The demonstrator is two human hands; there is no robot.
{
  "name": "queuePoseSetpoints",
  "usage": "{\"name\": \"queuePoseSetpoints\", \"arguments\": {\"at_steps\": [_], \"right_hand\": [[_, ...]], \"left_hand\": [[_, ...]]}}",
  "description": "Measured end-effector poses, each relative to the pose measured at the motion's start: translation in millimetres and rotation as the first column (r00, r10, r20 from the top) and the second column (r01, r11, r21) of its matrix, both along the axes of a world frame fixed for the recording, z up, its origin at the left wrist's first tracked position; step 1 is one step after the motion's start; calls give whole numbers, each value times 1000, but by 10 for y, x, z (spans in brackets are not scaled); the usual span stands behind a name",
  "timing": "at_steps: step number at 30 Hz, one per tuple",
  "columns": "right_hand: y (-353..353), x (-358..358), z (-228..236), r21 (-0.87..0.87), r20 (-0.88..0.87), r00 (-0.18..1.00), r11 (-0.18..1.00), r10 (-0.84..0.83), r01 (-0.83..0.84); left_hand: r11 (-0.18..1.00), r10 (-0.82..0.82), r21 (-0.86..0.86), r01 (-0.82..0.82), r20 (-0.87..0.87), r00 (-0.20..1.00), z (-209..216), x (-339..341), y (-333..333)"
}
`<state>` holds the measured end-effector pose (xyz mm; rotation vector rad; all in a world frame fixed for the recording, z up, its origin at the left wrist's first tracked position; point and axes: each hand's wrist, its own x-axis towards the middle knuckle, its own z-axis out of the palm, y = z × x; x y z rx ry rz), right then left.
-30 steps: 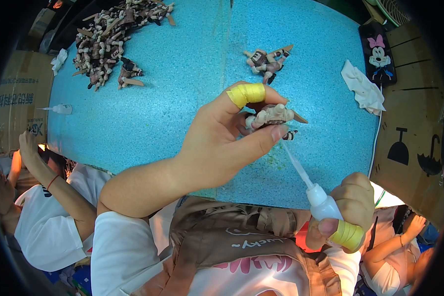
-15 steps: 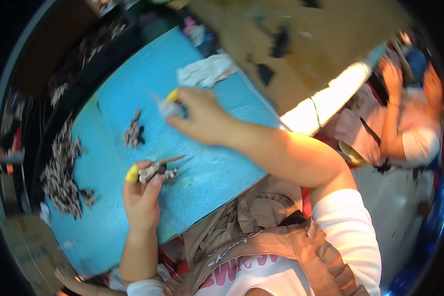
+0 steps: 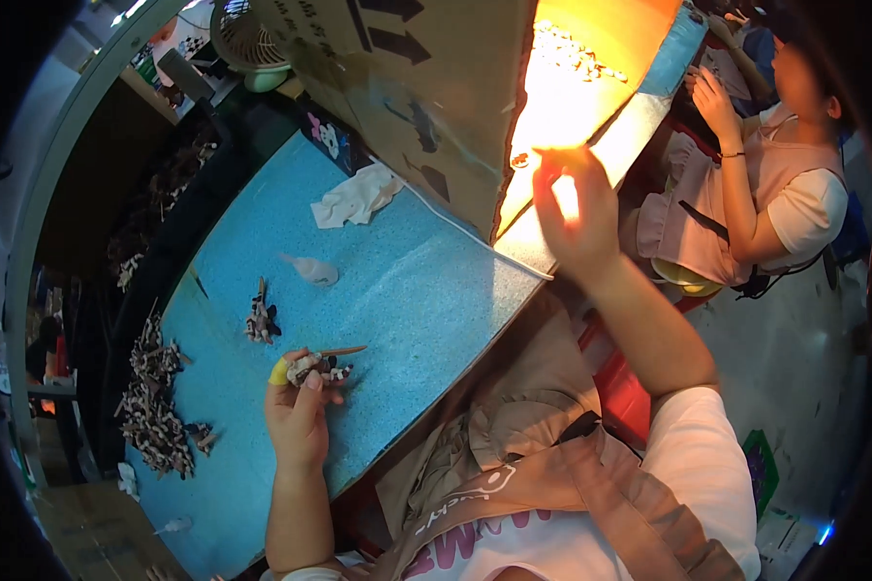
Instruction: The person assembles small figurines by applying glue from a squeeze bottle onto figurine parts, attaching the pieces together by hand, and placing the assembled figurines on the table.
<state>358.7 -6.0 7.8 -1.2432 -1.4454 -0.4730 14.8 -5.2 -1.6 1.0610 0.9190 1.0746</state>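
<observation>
My left hand (image 3: 300, 426), a yellow cover on one finger, pinches a small grey-brown figurine (image 3: 305, 369) with a long brown pointed piece sticking out of it. My right hand (image 3: 583, 218) is over a brightly lit surface at the right, thumb and finger curled together in a pinch; glare hides what is between them. Just beyond those fingertips lies a tiny reddish-brown piece (image 3: 520, 160). On the blue table mat (image 3: 397, 320) rest a small translucent squeeze bottle (image 3: 315, 271) with a thin tip and another similar figurine (image 3: 260, 318).
A pile of similar figurines (image 3: 155, 407) lies at the mat's left. A crumpled white tissue (image 3: 357, 196) is at the back, beside a tall cardboard panel (image 3: 436, 107). Many small pale pieces (image 3: 576, 53) lie under the lamp light. A co-worker (image 3: 780, 184) sits at the right.
My right hand has let go of the squeeze bottle, which now lies on the mat, and moved right into the lit area. My left hand still holds the figurine. The view has shifted.
</observation>
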Motion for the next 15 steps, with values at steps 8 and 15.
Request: {"name": "queuePoseSetpoints", "arguments": {"at_steps": [8,15], "right_hand": [[312,594,-209,-512,285,958,839,-37,184],[-261,-188,-94,-63,-363,900,957,243,-284]], "left_hand": [[999,-53,-12,53,7,999,-32,5,-24],[998,-65,-21,65,6,998,35,-11,-80]]}}
